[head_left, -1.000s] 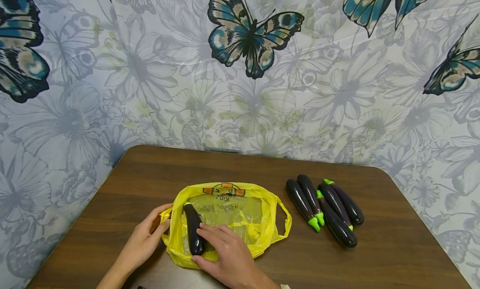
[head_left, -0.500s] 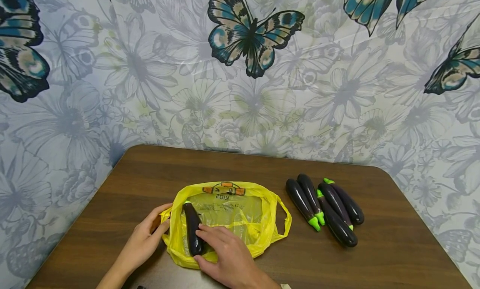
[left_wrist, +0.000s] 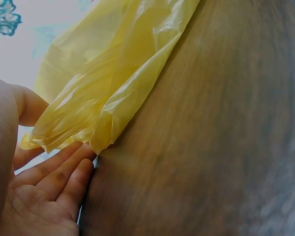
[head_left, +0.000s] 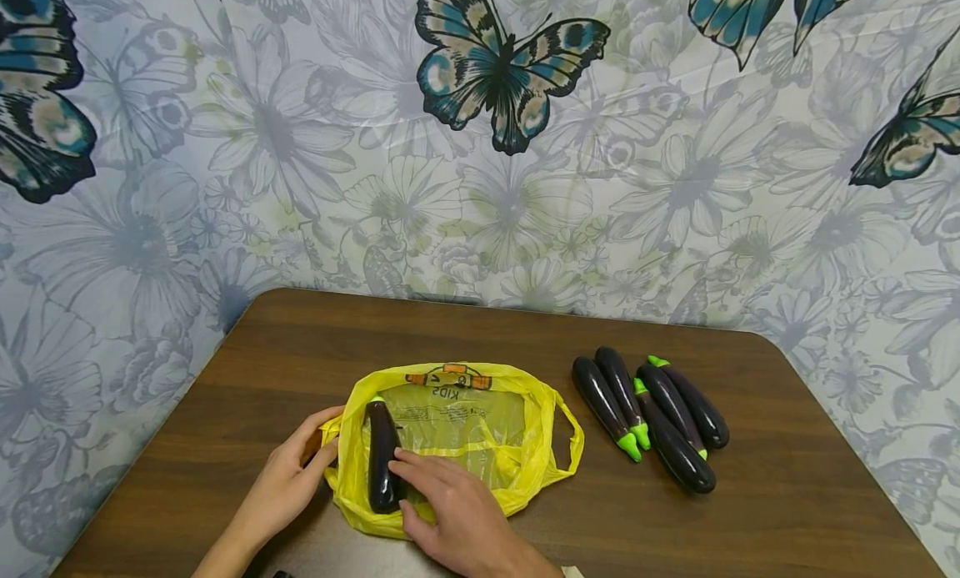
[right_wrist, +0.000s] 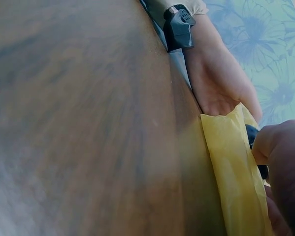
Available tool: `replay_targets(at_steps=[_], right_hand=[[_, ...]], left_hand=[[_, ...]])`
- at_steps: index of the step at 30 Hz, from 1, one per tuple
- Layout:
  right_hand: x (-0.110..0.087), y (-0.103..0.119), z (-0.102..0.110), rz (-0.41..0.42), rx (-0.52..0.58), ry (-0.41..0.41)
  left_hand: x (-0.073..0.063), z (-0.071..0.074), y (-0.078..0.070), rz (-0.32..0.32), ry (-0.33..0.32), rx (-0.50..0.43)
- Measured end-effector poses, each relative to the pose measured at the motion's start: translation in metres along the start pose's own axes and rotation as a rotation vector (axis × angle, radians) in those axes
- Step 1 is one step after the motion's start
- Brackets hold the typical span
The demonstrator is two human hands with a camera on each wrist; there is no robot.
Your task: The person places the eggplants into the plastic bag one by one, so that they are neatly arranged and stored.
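A yellow plastic bag (head_left: 540, 461) lies on the table with its mouth spread wide. Inside it, along the left side, rests a dark purple eggplant (head_left: 383, 457) with its green tip pointing away from me. My left hand (head_left: 288, 469) pinches the bag's left edge; the left wrist view shows thumb and fingers around the gathered yellow plastic (left_wrist: 83, 108). My right hand (head_left: 461, 511) reaches over the near rim, its fingertips touching the eggplant's right side and its thumb loose beside the lower end. In the right wrist view the bag wall partly hides the eggplant.
To the right of the bag, several more eggplants (head_left: 678, 465) with green caps lie in a cluster on the brown wooden table (head_left: 787, 495). A butterfly-patterned cloth (head_left: 675, 228) hangs behind the table's far edge.
The eggplant in the bag has shifted slightly left and straightened. My right thumb has drawn away from its near end. My left hand has stayed in place.
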State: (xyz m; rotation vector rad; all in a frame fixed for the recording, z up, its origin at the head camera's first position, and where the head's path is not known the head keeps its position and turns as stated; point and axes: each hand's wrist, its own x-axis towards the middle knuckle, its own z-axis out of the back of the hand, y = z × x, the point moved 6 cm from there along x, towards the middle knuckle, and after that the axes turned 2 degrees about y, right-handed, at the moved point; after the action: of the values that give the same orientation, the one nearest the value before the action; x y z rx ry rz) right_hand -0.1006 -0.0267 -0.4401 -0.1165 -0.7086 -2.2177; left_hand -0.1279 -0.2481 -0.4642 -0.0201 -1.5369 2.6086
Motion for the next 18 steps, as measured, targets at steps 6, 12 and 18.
replay_targets(at_steps=[6,12,18], right_hand=[[0.0016,-0.0028,-0.0031,-0.030,0.075,0.008],[0.0030,-0.0026,-0.0045,-0.023,0.129,-0.004],[0.0044,-0.0017,-0.0076,-0.027,0.112,0.021]], left_hand=[[-0.0004,0.0005,0.0001,-0.002,-0.007,0.014],[-0.0008,0.0005,0.0002,0.000,-0.008,0.008],[-0.0004,0.0011,-0.0004,-0.014,-0.005,0.021]])
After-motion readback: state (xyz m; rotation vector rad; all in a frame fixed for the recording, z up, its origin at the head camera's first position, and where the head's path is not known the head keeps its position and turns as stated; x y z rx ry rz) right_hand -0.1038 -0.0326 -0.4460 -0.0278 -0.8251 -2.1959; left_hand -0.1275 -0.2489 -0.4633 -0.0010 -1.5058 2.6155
